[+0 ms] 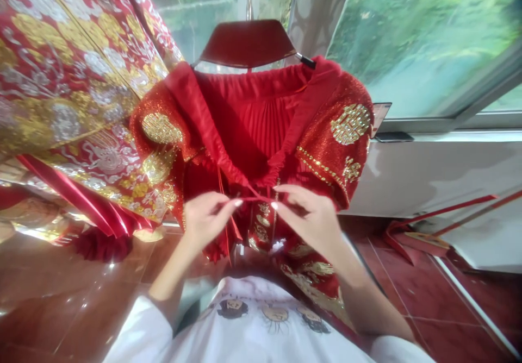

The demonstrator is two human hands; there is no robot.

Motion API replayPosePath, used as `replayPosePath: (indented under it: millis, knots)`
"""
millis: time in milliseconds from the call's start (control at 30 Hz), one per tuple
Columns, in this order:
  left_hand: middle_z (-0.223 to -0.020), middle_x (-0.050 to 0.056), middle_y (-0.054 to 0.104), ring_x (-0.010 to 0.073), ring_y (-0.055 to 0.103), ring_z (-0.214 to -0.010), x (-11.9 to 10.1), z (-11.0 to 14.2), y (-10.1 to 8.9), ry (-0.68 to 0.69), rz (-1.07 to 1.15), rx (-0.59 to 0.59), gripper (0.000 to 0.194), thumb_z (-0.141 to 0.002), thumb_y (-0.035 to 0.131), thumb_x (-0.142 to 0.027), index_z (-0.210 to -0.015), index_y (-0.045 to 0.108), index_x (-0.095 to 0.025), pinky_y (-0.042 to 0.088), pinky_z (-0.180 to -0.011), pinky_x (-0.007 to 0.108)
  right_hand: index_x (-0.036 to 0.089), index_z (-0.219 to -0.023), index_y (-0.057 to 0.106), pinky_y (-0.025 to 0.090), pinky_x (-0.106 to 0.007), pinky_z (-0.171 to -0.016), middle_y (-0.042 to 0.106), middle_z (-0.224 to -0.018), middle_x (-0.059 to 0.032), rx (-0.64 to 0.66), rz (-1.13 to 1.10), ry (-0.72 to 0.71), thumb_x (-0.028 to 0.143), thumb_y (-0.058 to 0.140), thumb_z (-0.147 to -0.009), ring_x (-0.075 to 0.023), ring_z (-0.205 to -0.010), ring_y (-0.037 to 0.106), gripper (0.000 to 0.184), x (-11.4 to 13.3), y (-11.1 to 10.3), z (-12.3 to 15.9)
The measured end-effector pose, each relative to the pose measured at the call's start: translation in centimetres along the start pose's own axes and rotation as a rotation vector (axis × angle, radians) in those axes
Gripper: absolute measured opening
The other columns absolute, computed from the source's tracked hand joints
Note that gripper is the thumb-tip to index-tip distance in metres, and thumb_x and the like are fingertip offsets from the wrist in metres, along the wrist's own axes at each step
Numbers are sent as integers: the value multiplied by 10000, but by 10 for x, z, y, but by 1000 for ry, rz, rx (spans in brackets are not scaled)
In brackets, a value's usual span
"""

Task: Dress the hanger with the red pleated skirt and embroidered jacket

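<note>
In front of me a red dress (220, 145) with gold embroidery and sequined shoulders hangs on a dark red hanger (249, 42). At the bottom of its open V neckline, thin red tie cords (256, 198) cross each other. My left hand (207, 211) pinches one cord between thumb and forefinger. To its right, my right hand (308, 213) grips the cord too, thumb and forefinger close together. A short stretch of cord runs taut between both hands. Loose red strings dangle below my left hand.
Another red garment (77, 64) with heavy gold and silver embroidery hangs close on the left. Behind the dress are windows (424, 42) above a white wall (448, 173). A red-handled dustpan (424, 238) stands on the tiled floor (448, 298) at right.
</note>
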State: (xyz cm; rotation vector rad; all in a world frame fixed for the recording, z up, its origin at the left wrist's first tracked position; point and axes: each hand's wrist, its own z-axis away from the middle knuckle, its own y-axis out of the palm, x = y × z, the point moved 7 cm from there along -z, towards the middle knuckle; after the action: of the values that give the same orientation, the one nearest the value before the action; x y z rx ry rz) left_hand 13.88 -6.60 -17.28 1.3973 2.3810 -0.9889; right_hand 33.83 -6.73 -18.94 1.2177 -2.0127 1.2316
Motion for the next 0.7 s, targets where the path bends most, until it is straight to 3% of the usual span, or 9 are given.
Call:
replayPosePath:
  millis: [100, 167, 233, 300, 400, 467, 533, 633, 700]
  knots:
    - [-541, -38, 590, 60, 452, -451, -10, -16, -51, 92, -153, -221, 60, -773, 744, -219, -717, 729, -200, 299, -461, 199, 217, -924, 753, 504, -201, -603, 701, -739, -12, -25, 101, -183, 286, 650, -835, -102, -596, 625, 152, 20, -41, -8]
    - [-535, -44, 567, 64, 431, -453, -6, -21, -82, 110, -276, -414, 36, -747, 766, -234, -753, 743, -206, 291, -460, 207, 212, -867, 759, 524, -208, -645, 724, -814, -29, -114, 128, -229, 279, 659, -832, -120, -681, 669, 125, 19, -68, -17]
    - [-517, -48, 526, 70, 409, -464, 11, -22, -103, 65, -337, -572, 81, -733, 776, -256, -754, 734, -190, 286, -470, 216, 181, -803, 752, 527, -215, -656, 725, -814, -43, -226, 164, -224, 258, 658, -822, -127, -705, 676, 123, 7, -88, -27]
    - [-497, -47, 492, 76, 399, -471, 30, -24, -110, 13, -368, -658, 151, -738, 772, -297, -704, 705, -166, 286, -485, 225, 159, -781, 742, 519, -224, -650, 719, -787, -44, -310, 218, -218, 252, 642, -821, -127, -691, 668, 142, -5, -96, -37]
    - [-519, -21, 509, 91, 409, -484, 47, -29, -104, -51, -430, -647, 239, -786, 724, -351, -674, 674, -145, 308, -515, 242, 155, -814, 735, 485, -223, -614, 704, -753, -32, -357, 324, -239, 259, 611, -846, -111, -627, 627, 165, -12, -88, -46]
    - [-586, 17, 555, 126, 470, -561, 44, -32, -93, -69, -525, -625, 246, -807, 698, -362, -689, 680, -146, 364, -598, 275, 158, -801, 720, 456, -217, -603, 691, -745, -29, -348, 407, -294, 239, 586, -865, -100, -616, 598, 169, -6, -73, -47]
    - [-758, 79, 630, 200, 557, -761, 30, -31, -80, -45, -654, -676, 198, -809, 691, -349, -794, 714, -153, 398, -764, 351, 156, -766, 698, 445, -231, -632, 676, -751, -32, -336, 514, -357, 214, 569, -869, -110, -656, 582, 175, 2, -57, -46]
    - [-1019, 123, 646, 276, 543, -1026, 6, -28, -49, 69, -749, -712, 234, -824, 659, -297, -1021, 707, -181, 332, -947, 443, 152, -727, 673, 444, -293, -737, 656, -804, -53, -360, 676, -388, 192, 554, -860, -163, -778, 561, 183, 12, -37, -47]
    - [-1035, 110, 650, 261, 553, -1018, -1, -33, -17, 141, -707, -560, 234, -850, 620, -295, -1050, 687, -194, 344, -958, 428, 149, -766, 677, 432, -332, -798, 648, -882, -71, -369, 723, -374, 179, 544, -858, -192, -858, 539, 164, 16, -26, -51]
